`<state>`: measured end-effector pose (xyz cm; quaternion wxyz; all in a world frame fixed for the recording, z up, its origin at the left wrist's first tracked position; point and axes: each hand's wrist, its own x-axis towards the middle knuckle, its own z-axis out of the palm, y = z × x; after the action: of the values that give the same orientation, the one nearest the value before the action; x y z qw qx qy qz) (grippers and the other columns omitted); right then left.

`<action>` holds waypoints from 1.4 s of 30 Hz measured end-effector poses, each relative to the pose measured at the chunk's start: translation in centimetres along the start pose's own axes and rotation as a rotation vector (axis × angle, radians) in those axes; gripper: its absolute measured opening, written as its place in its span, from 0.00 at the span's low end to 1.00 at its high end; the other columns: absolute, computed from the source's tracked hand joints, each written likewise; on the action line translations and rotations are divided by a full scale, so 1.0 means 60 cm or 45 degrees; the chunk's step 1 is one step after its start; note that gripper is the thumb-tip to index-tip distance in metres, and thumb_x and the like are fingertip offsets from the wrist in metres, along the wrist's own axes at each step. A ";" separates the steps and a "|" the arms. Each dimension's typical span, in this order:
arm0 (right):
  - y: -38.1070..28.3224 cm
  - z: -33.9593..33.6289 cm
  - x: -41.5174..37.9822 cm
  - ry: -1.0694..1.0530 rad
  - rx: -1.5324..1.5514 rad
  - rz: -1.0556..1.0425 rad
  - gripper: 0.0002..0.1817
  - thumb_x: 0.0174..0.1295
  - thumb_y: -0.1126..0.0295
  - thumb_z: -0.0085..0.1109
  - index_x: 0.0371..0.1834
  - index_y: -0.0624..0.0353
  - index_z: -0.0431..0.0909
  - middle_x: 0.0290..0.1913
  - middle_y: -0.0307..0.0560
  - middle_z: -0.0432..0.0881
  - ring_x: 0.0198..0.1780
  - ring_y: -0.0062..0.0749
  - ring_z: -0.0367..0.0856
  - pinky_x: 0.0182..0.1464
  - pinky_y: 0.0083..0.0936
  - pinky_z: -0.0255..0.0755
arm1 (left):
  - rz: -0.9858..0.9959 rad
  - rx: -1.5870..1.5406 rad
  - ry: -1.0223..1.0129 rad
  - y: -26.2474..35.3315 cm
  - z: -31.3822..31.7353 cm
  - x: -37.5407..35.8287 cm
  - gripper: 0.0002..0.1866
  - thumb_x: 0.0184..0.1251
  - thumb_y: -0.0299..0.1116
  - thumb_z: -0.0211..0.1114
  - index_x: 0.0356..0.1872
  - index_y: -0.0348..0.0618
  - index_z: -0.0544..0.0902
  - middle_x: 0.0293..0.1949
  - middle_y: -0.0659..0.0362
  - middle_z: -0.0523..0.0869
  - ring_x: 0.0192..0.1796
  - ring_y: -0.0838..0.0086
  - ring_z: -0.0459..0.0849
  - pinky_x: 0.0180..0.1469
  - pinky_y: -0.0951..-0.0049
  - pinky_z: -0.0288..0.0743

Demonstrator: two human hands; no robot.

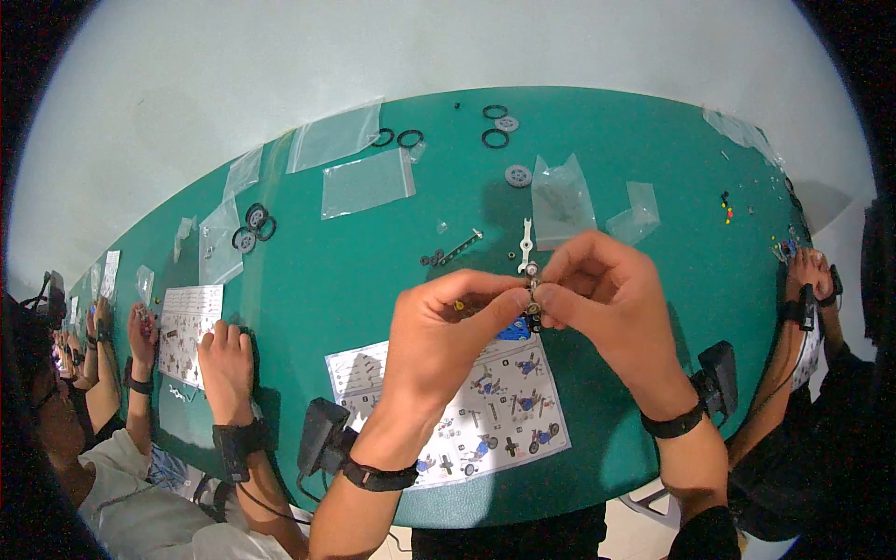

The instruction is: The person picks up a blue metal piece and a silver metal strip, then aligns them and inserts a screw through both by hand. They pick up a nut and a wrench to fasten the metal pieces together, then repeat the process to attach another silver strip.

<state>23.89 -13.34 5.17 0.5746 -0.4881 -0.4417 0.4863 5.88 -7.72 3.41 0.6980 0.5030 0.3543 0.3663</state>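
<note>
Both hands meet over the top edge of a printed instruction sheet [504,411]. My left hand [448,327] pinches a small assembly [533,297] of dark and metallic parts with a blue piece [514,329] low on it. My right hand [602,289] grips the same assembly from the other side, thumb and fingers closed. Fingers hide much of it. Just beyond the fingertips lies a white wrench-shaped piece [526,245]. To its left rests a dark perforated bar [459,248] with small dark pieces at its lower end.
Beyond my hands lie a grey wheel [518,176], black rings [495,139] and clear bags [562,201]. At left, a co-worker's hand [226,359] rests by another sheet [189,327], near more wheels [245,240]. At right, another person's hands [808,273] are near small parts.
</note>
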 end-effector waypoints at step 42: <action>-0.003 0.007 -0.005 0.071 -0.082 0.070 0.10 0.66 0.78 0.69 0.49 0.66 0.85 0.42 0.43 0.89 0.42 0.19 0.86 0.46 0.19 0.81 | -0.009 -0.125 0.043 0.000 0.005 0.001 0.04 0.70 0.22 0.71 0.43 0.36 0.90 0.41 0.61 0.90 0.42 0.82 0.83 0.46 0.80 0.75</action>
<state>23.48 -13.59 5.40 0.5569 -0.5318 -0.4274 0.4737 6.13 -7.82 3.46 0.7172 0.4607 0.3494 0.3891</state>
